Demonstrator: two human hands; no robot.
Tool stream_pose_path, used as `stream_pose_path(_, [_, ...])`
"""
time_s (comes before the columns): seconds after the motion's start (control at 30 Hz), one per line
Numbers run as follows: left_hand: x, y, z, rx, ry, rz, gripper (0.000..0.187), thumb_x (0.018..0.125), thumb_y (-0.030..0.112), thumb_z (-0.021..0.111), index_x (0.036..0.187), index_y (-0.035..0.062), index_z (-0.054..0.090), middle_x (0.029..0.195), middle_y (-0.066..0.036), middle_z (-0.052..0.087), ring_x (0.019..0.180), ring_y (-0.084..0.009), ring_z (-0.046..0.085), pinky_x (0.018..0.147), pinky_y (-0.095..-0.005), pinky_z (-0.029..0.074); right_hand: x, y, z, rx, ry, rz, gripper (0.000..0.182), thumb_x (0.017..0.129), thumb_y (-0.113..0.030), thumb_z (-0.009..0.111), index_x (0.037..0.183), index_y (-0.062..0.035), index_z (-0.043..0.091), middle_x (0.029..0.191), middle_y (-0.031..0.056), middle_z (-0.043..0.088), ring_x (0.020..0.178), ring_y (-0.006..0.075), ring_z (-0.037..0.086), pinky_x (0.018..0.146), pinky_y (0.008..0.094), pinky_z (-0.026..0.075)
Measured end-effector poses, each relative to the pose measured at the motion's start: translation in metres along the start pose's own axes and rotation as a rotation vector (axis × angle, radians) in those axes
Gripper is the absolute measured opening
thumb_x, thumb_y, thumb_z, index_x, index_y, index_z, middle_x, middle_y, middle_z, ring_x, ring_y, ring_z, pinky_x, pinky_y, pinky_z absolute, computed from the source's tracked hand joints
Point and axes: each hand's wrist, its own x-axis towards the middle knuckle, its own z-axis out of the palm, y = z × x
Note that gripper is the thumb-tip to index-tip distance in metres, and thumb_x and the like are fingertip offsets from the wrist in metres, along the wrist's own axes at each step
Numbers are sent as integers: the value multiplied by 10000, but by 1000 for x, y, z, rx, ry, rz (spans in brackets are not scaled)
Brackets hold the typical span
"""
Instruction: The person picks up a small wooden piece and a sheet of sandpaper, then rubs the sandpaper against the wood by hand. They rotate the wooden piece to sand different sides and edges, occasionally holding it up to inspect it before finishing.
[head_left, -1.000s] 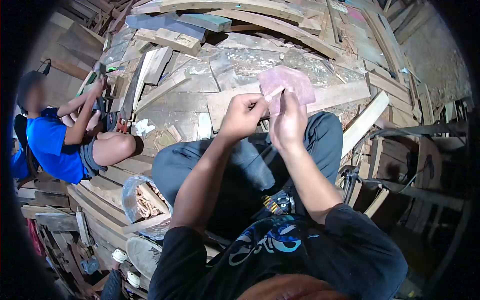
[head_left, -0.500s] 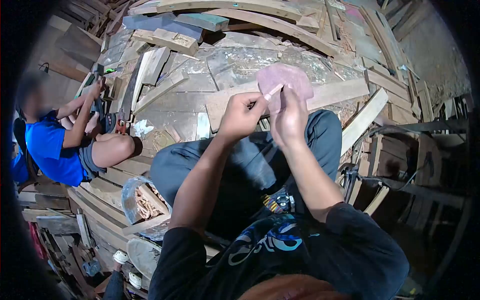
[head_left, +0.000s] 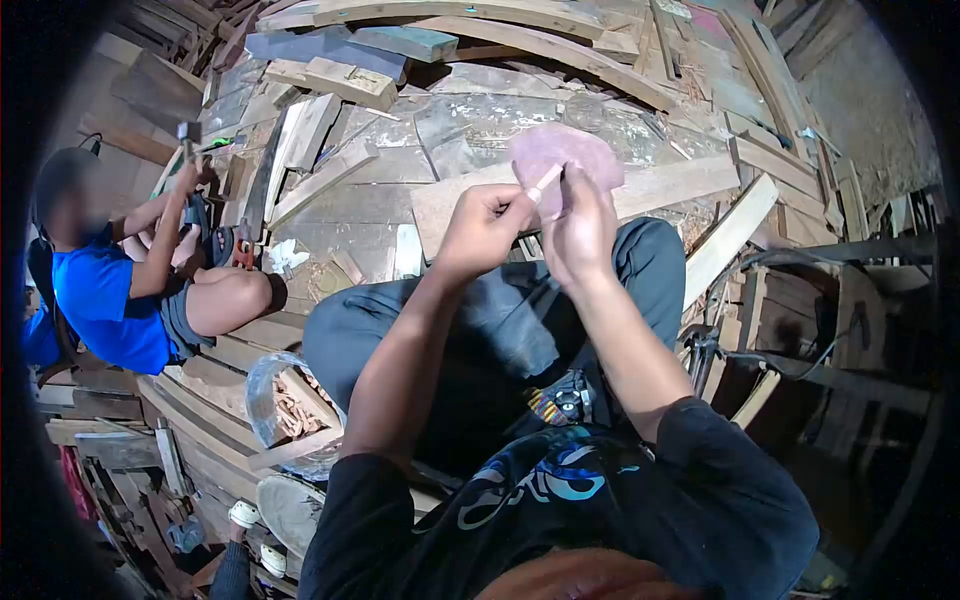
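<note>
My left hand (head_left: 482,232) is closed, with thumb and fingers pinching a small pale wooden peg (head_left: 545,184). The peg's far end lies against a pink sheet that looks like sandpaper (head_left: 572,150). That sheet is gripped in my right hand (head_left: 581,228), its thumb on the upper face and the other fingers mostly hidden. Both hands are close together above my lap. Behind and below them, a flat wooden board (head_left: 670,187) lies across the floor.
To the left a co-worker in a blue shirt (head_left: 105,300) sits with a hammer (head_left: 188,132). A clear tub (head_left: 262,405) by my left knee holds wood pieces. Planks (head_left: 345,85) lie ahead, and a dark metal frame (head_left: 850,255) stands at right.
The pink sheet and my right hand have shifted very slightly left. The peg stays in my left hand. The co-worker's hammer has moved up.
</note>
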Motion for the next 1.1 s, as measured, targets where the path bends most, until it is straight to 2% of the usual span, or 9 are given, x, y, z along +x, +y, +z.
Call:
stream_pose_path(0.23, [1,1,1,-16,-9,7,333,966,147,577,662,14,559,598,49,491,586,-24,434,514,-237,349,-7,0,3,-24,73,-76,278,1011,-116,448,1236,42,482,1178,134,570,1105,216,576,969,372,468])
stream_pose_path(0.3, [1,4,-2,36,-50,1,304,965,158,572,732,-35,588,613,43,494,630,-37,419,545,-256,369,2,-13,0,2,60,-81,277,1008,-104,451,1240,44,476,1169,126,566,1115,223,566,1001,379,458])
stream_pose_path(0.37, [3,-2,-2,124,25,96,309,964,160,572,726,-36,583,611,41,492,627,-37,417,544,-254,368,-2,2,7,23,95,-97,266,1010,-119,455,1212,50,487,1156,129,572,1105,218,570,989,379,460])
stream_pose_path(0.5, [0,9,-1,0,-59,-19,362,980,191,584,656,32,555,571,39,487,525,-33,422,472,-235,329,4,-7,-5,-3,-21,-102,302,1009,-98,441,1285,19,471,1197,120,560,1133,202,561,974,352,460])
stream_pose_path(0.63, [3,-10,-4,-82,-10,8,311,963,161,573,728,-43,571,603,40,480,624,-35,418,535,-265,359,-12,2,14,19,23,-92,267,1003,-85,438,1237,26,501,1162,120,579,1103,207,579,963,354,472])
stream_pose_path(0.67, [1,-2,-4,-48,-14,31,307,960,150,570,718,-37,565,598,33,481,615,-36,414,532,-263,358,-7,0,9,16,105,-17,254,1000,-81,434,1205,44,512,1147,133,587,1091,218,589,959,369,479])
stream_pose_path(0.77, [0,2,-2,75,-20,22,314,959,140,564,691,-23,551,594,29,480,609,-33,411,527,-258,356,4,-17,0,-7,14,-59,289,1003,-83,433,1252,52,487,1199,141,569,1121,230,577,975,383,474])
stream_pose_path(0.93, [1,6,-6,-39,-89,-57,342,966,149,561,659,-1,542,582,43,474,581,-33,409,513,-251,346,-2,-8,6,7,37,-87,292,1001,-75,420,1257,49,484,1200,144,567,1134,236,571,986,390,478])
stream_pose_path(1.1, [2,1,-4,-49,-30,10,340,974,158,572,673,2,563,587,48,491,566,-31,431,496,-242,355,-8,0,12,-9,64,-42,286,1003,-78,427,1257,42,483,1206,135,569,1133,223,575,986,374,475])
